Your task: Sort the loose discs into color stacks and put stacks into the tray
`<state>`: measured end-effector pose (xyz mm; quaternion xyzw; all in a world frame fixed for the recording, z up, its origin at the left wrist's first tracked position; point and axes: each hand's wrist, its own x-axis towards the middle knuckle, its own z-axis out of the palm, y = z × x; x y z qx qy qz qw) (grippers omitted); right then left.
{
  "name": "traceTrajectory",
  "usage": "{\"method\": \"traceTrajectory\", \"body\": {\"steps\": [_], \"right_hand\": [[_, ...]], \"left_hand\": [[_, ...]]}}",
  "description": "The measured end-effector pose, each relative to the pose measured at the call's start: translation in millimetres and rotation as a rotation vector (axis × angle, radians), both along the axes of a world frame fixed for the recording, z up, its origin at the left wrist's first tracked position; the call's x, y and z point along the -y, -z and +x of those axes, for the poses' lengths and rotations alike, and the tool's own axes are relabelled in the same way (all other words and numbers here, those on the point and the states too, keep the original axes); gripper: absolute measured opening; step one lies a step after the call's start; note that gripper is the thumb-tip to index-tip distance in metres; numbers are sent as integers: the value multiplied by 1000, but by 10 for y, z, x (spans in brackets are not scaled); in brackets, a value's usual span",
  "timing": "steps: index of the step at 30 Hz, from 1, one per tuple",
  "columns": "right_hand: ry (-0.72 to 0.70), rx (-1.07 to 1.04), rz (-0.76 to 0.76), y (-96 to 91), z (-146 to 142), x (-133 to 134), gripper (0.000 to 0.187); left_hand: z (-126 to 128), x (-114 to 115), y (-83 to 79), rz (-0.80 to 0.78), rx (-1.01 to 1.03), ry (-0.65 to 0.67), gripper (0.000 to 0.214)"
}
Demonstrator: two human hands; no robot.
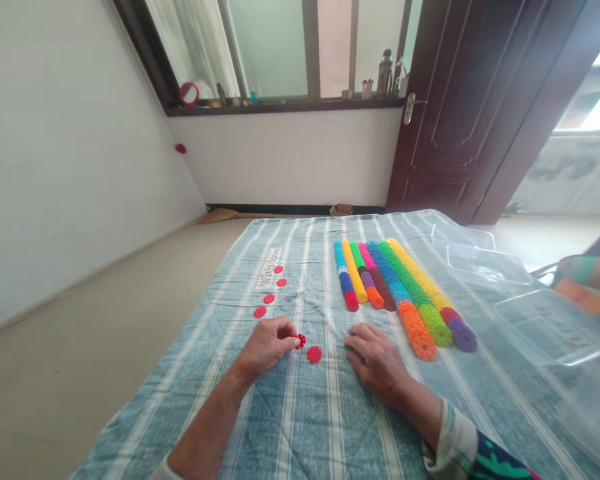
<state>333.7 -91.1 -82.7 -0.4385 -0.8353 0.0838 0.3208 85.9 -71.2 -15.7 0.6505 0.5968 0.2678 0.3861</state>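
Pinching a small red toothed plastic disc [301, 341] between thumb and fingertips, the person's left hand [267, 347] is curled almost closed just above a blue-and-white striped cloth cover [300, 427] spread over a bed or table. The right hand [375, 360] lies palm down and loosely open, its fingers slightly spread, gripping nothing. A second red toothed disc [314, 354] lies flat between the two hands, just beside the pinched one. Four more red discs [275, 285] lie scattered in a loose line farther ahead, near a white printed cloth label [269, 268]. Right of the right hand, long multicoloured rows of stacked plastic discs [395, 293] lie side by side, with an orange row nearest that hand. A clear plastic storage box [545, 320] sits at the cover's right side. Beyond stand a dark brown wooden door [460, 107] with a metal handle and a straw broom [230, 215] on the floor.
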Motion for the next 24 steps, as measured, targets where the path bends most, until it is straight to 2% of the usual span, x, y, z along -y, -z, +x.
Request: {"method": "traceTrajectory", "body": {"steps": [3,7,12,18,24], "right_hand": [[-1,5,-6,-2,-1,2,13],[5,1,-9,-28,-12,5,13],[21,12,-13,-64,-29,5,12],[31,39,-29,-70,-37,-5,11],[29,23,-4,-56,-44,-25,11]], "left_hand": [[79,33,-21,-23,44,24,15],[188,61,47,-52,-16,81,13],[251,68,119,36,-220,112,13],[288,68,80,75,-407,136,10],[296,82,34,20,-249,144,16]]}}
